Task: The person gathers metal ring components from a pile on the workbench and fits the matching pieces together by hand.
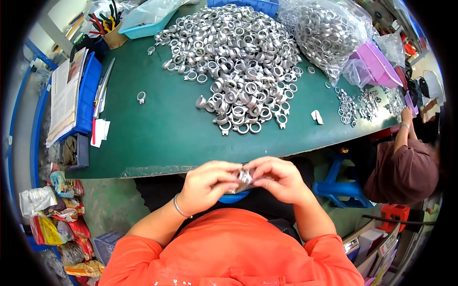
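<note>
Here, our bare left hand (204, 185) and bare right hand (282, 180) pinch a small, shiny, silver metal piece (245, 177) near the flat green tabletop (162, 136); light, even fingertip pressure should steady it.

along the left edge of the green table (167, 140) sits a blue bin (89, 102) topped with newspapers (66, 97). farther back, a brown cup (115, 38) holds tools (112, 14) beside a turquoise tray (147, 30). at right are a pink tray (377, 64), a blue stool (341, 189) and a person (403, 171) in dark maroon. colourful packets (59, 183) crowd the lower left.
</note>
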Available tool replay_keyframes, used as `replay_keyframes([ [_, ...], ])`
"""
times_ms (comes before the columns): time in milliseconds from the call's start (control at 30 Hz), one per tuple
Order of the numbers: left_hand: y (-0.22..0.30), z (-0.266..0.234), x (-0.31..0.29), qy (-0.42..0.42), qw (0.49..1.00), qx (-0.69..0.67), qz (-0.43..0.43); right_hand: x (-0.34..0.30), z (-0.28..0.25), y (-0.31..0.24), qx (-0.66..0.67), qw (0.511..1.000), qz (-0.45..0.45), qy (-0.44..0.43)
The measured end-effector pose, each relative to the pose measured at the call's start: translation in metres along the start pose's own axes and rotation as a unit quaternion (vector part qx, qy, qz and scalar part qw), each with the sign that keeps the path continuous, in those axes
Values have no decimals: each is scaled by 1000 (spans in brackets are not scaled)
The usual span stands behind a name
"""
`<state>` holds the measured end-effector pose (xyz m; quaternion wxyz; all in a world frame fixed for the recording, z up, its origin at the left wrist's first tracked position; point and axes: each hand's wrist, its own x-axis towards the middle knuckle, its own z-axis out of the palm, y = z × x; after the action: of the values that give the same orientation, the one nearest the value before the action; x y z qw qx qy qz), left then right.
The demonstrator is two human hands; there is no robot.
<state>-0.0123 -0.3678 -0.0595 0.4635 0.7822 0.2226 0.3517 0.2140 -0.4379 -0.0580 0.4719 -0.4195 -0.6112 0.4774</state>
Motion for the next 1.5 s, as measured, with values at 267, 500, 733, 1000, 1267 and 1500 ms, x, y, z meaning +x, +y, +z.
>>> replay_keyframes([
  [267,-11,3,9,-21,993,114,25,13,0,2,-213,977,-16,8],
  [500,-10,6,18,90,993,61,-54,46,5,20,-468,848,-39,244],
  [733,-20,0,14,108,990,46,-75,24,-7,14,-252,953,-4,167],
  [1000,-21,-1,12,112,990,74,-52,9,-5,3,-2,998,-38,56],
  [1267,-19,8,45,94,958,269,-26,51,10,12,-424,892,-79,132],
  [1500,-18,-1,27,46,962,268,5,39,-2,23,-356,923,-83,120],
])
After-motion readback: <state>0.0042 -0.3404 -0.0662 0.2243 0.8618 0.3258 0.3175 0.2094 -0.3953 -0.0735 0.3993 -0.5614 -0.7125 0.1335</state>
